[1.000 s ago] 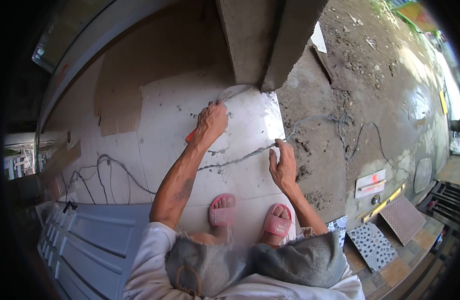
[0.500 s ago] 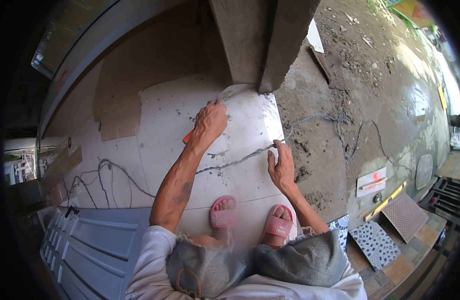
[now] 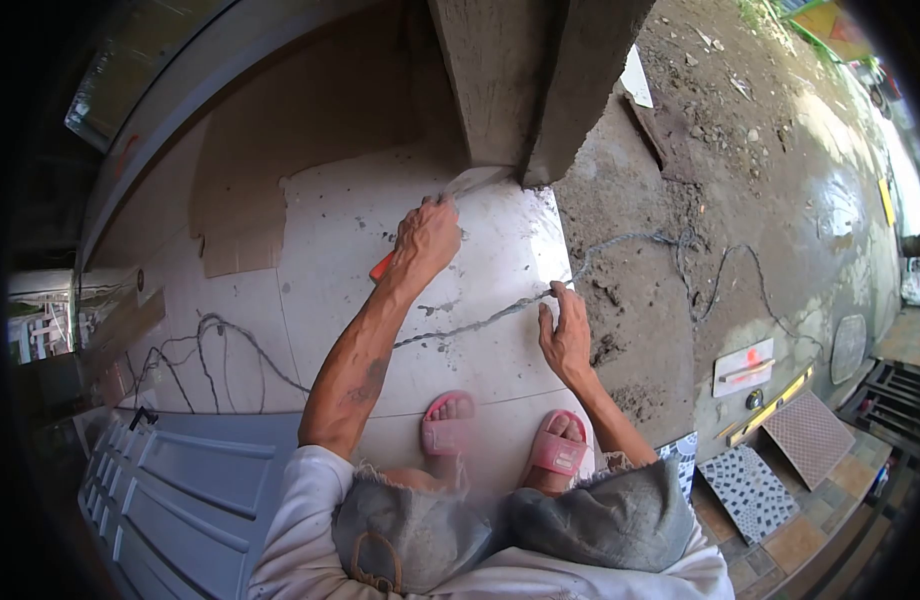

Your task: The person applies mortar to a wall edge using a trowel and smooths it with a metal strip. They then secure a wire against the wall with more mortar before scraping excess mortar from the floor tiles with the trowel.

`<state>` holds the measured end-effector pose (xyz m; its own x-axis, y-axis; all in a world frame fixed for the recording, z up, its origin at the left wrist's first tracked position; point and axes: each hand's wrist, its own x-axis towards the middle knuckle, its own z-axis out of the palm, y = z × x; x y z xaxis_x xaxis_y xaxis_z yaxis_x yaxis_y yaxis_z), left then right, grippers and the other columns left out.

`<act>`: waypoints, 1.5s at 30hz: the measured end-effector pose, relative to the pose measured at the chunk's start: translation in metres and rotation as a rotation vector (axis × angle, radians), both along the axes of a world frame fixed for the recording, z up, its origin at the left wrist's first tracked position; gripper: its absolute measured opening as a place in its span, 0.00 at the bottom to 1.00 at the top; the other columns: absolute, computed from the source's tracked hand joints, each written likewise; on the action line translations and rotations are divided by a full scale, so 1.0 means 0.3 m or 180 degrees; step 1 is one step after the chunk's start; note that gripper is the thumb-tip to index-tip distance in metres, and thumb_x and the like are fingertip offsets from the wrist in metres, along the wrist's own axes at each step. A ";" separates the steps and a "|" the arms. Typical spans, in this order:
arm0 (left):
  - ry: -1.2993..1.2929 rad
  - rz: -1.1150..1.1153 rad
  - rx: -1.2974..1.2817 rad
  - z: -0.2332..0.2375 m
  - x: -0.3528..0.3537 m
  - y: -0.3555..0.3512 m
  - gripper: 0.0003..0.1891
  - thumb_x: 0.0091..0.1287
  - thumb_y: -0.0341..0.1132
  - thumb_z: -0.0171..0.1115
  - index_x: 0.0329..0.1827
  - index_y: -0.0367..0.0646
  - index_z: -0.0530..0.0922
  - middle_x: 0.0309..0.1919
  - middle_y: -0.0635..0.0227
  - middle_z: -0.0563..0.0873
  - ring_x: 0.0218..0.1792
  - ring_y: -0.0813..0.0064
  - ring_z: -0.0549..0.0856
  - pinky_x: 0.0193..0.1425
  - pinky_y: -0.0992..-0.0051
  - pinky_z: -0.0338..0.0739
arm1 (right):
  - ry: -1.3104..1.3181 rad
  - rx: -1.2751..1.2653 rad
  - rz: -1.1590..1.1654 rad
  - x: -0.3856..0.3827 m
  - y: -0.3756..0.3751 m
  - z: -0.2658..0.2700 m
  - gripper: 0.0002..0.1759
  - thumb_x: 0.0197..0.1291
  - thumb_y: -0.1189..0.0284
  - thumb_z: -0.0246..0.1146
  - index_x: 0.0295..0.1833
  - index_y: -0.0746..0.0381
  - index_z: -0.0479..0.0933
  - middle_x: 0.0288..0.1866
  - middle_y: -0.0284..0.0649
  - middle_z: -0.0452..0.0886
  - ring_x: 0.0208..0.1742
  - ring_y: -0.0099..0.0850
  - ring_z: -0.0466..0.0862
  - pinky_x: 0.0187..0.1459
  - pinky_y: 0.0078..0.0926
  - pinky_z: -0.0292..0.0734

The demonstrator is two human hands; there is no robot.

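Note:
My left hand (image 3: 426, 240) grips a trowel with an orange handle (image 3: 383, 266); its grey blade (image 3: 473, 181) lies on the white floor tile (image 3: 330, 250) at the foot of the concrete column (image 3: 520, 80). My right hand (image 3: 565, 335) rests with fingers spread on the tile's right edge, its fingertips on a mortar-caked cable (image 3: 480, 318) that crosses the tile. I am squatting, with both feet in pink sandals (image 3: 555, 448) on the tile.
Bare cement ground (image 3: 660, 300) lies to the right of the tile edge. A pale blue door panel (image 3: 180, 480) lies at lower left. Patterned tiles (image 3: 745, 485), a yellow level (image 3: 770, 405) and a float (image 3: 740, 368) sit at lower right. Cardboard (image 3: 240, 215) covers the floor at left.
The trowel blade has shifted slightly along the column's foot with my left hand. My right hand stays on the cable at the tile edge.

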<state>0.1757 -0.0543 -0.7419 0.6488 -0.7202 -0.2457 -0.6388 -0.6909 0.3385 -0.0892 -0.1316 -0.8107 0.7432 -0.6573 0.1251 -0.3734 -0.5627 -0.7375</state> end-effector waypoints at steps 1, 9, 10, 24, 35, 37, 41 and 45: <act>0.0012 0.0013 -0.0008 0.011 -0.002 -0.001 0.17 0.63 0.31 0.57 0.53 0.31 0.75 0.45 0.37 0.82 0.46 0.36 0.84 0.53 0.49 0.80 | 0.0014 0.0007 0.0011 0.000 -0.001 0.001 0.20 0.65 0.76 0.62 0.62 0.66 0.71 0.51 0.52 0.80 0.55 0.50 0.78 0.56 0.43 0.73; -0.0084 0.0101 -0.0310 0.061 -0.026 0.036 0.19 0.63 0.33 0.59 0.54 0.32 0.75 0.44 0.38 0.82 0.45 0.39 0.84 0.53 0.50 0.79 | 0.0034 0.0053 0.0002 -0.004 -0.001 0.003 0.21 0.66 0.76 0.61 0.63 0.66 0.71 0.52 0.52 0.80 0.56 0.51 0.78 0.58 0.43 0.73; -0.0096 0.0123 -0.0436 0.068 -0.038 0.051 0.19 0.63 0.33 0.59 0.54 0.32 0.75 0.43 0.39 0.83 0.45 0.39 0.84 0.53 0.51 0.79 | 0.0054 0.0075 0.0005 -0.005 -0.002 0.003 0.21 0.66 0.76 0.61 0.63 0.66 0.71 0.52 0.52 0.80 0.56 0.51 0.78 0.58 0.43 0.73; 0.3699 0.1552 -0.0446 0.001 -0.055 0.080 0.20 0.71 0.46 0.51 0.39 0.35 0.79 0.25 0.64 0.79 0.20 0.74 0.78 0.25 0.70 0.76 | 0.0296 0.0367 0.0319 -0.026 -0.007 -0.078 0.28 0.64 0.75 0.64 0.68 0.69 0.66 0.58 0.55 0.78 0.61 0.52 0.76 0.62 0.44 0.71; 0.4073 0.1586 -0.0581 -0.028 0.003 0.047 0.22 0.74 0.45 0.47 0.43 0.32 0.80 0.26 0.67 0.77 0.22 0.76 0.75 0.27 0.73 0.72 | 0.0242 0.0251 0.0380 -0.026 -0.010 -0.096 0.29 0.63 0.76 0.63 0.69 0.69 0.65 0.57 0.56 0.77 0.60 0.53 0.76 0.62 0.44 0.71; 0.4066 0.1585 -0.0588 -0.028 0.009 0.042 0.22 0.75 0.45 0.47 0.43 0.31 0.80 0.26 0.67 0.78 0.22 0.76 0.75 0.27 0.73 0.72 | 0.0243 0.0254 0.0378 -0.026 -0.011 -0.095 0.29 0.63 0.77 0.63 0.69 0.69 0.65 0.57 0.56 0.77 0.59 0.53 0.76 0.62 0.44 0.71; 0.4109 0.1534 -0.0593 -0.037 0.019 0.036 0.23 0.75 0.46 0.48 0.44 0.30 0.80 0.27 0.66 0.78 0.22 0.76 0.76 0.27 0.73 0.72 | 0.0273 0.0283 0.0373 -0.024 -0.010 -0.093 0.29 0.63 0.77 0.63 0.69 0.69 0.65 0.57 0.56 0.77 0.59 0.53 0.76 0.62 0.44 0.71; 0.4096 0.1525 -0.0577 -0.049 0.028 0.028 0.23 0.74 0.46 0.48 0.45 0.30 0.80 0.28 0.66 0.78 0.22 0.77 0.76 0.26 0.74 0.72 | 0.0247 0.0296 0.0374 -0.025 -0.008 -0.093 0.30 0.63 0.77 0.63 0.70 0.68 0.65 0.57 0.56 0.77 0.60 0.53 0.76 0.62 0.45 0.71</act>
